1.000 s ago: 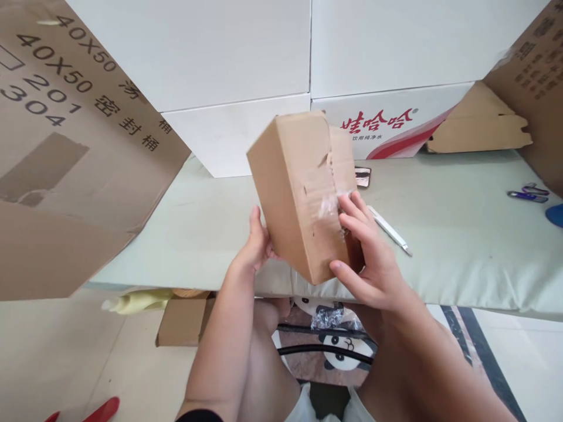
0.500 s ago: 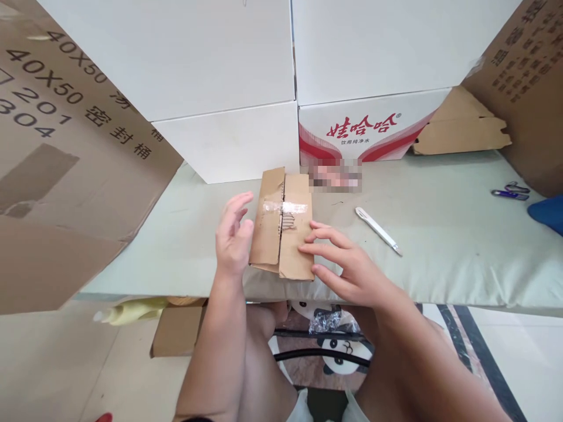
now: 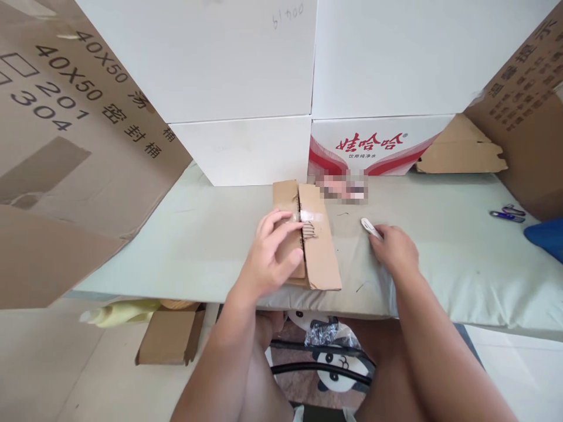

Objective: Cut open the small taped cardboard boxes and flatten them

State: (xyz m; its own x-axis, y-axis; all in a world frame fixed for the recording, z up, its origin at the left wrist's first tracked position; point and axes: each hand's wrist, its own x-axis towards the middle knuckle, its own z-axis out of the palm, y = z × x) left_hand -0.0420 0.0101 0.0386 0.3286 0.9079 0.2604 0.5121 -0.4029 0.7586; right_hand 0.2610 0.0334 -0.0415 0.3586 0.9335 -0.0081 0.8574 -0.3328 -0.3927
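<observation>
One taped box [image 3: 317, 245], two flaps [image 3: 324, 266]. Your left hand [image 3: 271, 258], loosely spread, seems only to touch it; your right hand [image 3: 397, 251] curls round one white cutter [image 3: 370, 227].

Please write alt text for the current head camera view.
A person's right hand holds a white tool while the left hand lies over a taped cardboard box on a pale green surface. White boxes stand behind.
</observation>
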